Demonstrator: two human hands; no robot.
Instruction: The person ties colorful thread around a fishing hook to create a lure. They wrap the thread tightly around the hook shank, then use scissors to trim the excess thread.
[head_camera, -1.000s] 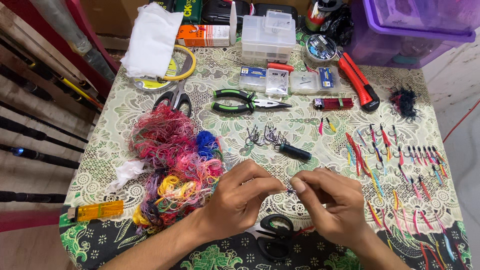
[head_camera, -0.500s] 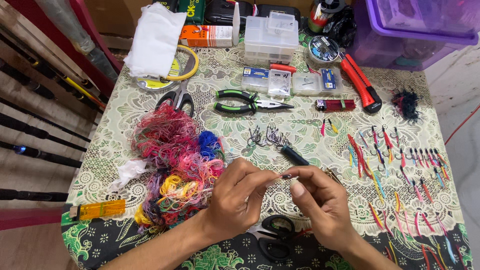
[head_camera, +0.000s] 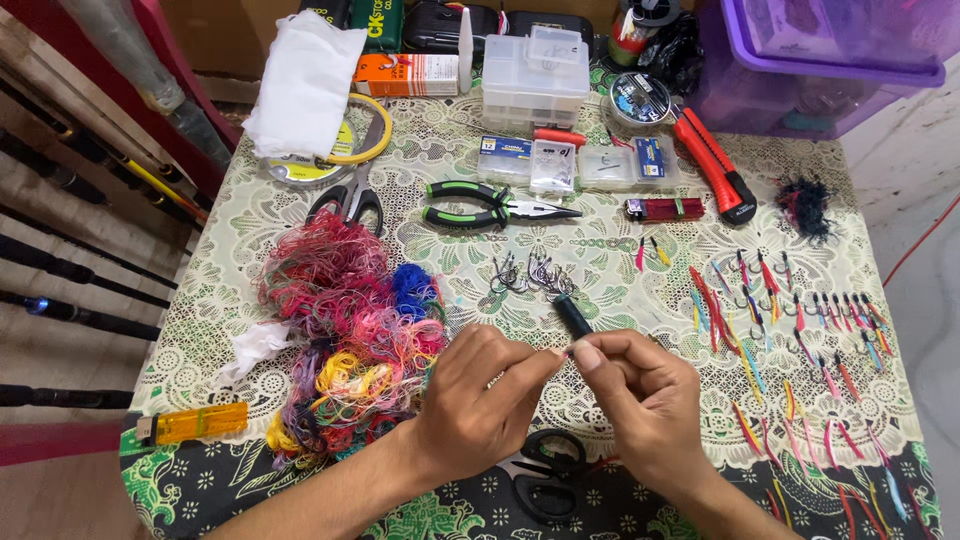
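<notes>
Right now both hands are meeting over the near middle of the bench (head_camera: 600, 250), fingertips pinching together on something too small to make out. The left hand (head_camera: 478, 400) is closing from nine o'clock, the right hand (head_camera: 640, 400) from three. A small black tube (head_camera: 572, 314) is lying just beyond them at twelve o'clock. Black scissors (head_camera: 545, 470) are lying under the wrists at six. A heap of coloured thread (head_camera: 345, 340) is sitting at nine o'clock, and green-handled pliers (head_camera: 480, 205) farther off at twelve.
</notes>
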